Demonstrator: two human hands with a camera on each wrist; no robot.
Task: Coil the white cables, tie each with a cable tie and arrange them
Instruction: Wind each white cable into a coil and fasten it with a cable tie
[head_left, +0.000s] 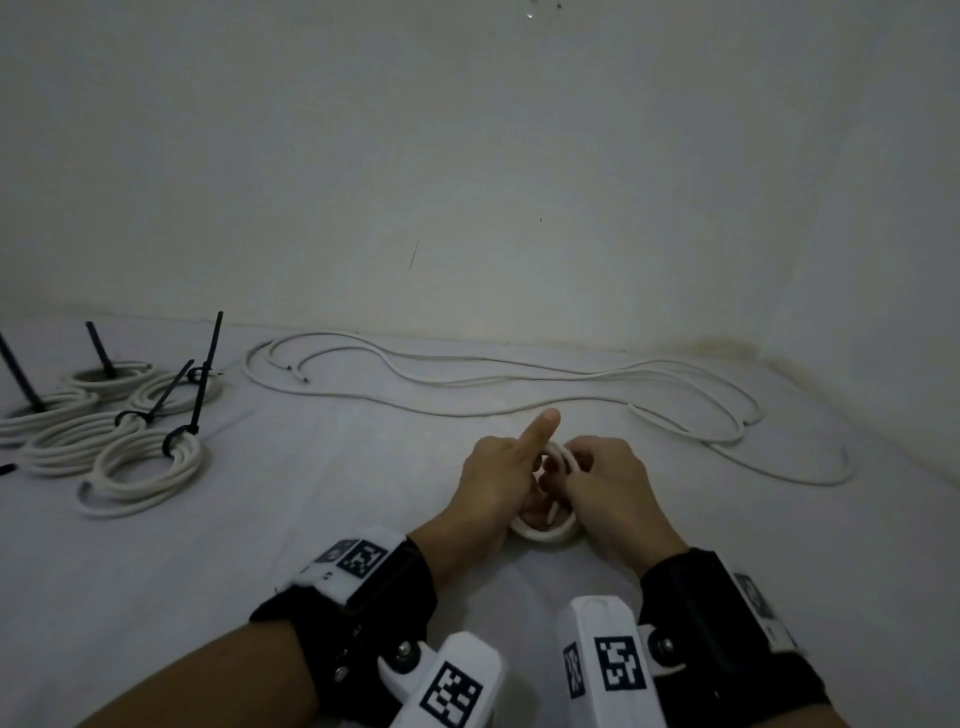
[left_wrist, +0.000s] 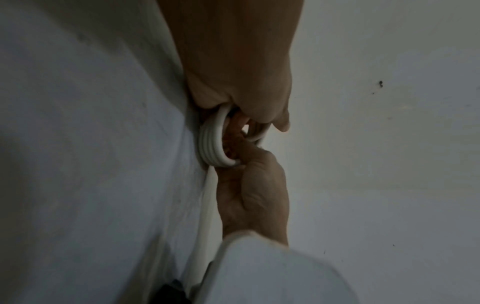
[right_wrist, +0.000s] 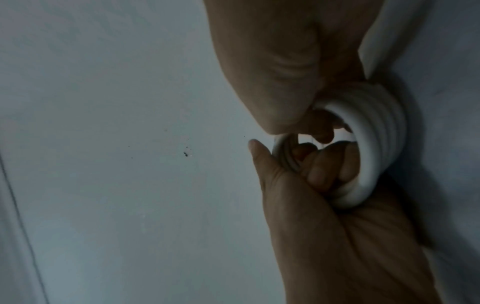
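A small coil of white cable (head_left: 545, 532) stands on edge on the white sheet, held between both hands. My left hand (head_left: 498, 483) grips its left side with the fingers curled through the loop and the thumb stuck out towards the wall. My right hand (head_left: 613, 488) grips the right side, fingers curled over the top turns. The left wrist view shows several turns of the coil (left_wrist: 210, 144) side by side and one strand running off along the sheet. In the right wrist view the coil (right_wrist: 374, 131) sits between my right hand (right_wrist: 272, 72) and my left hand (right_wrist: 311, 216).
Loose white cable (head_left: 467, 382) snakes along the foot of the wall and loops out to the right (head_left: 727, 431). At the left lie several coiled cables (head_left: 145, 467), each bound with a black cable tie (head_left: 200, 395) whose tail sticks up. A pale wall (head_left: 467, 182) stands close behind.
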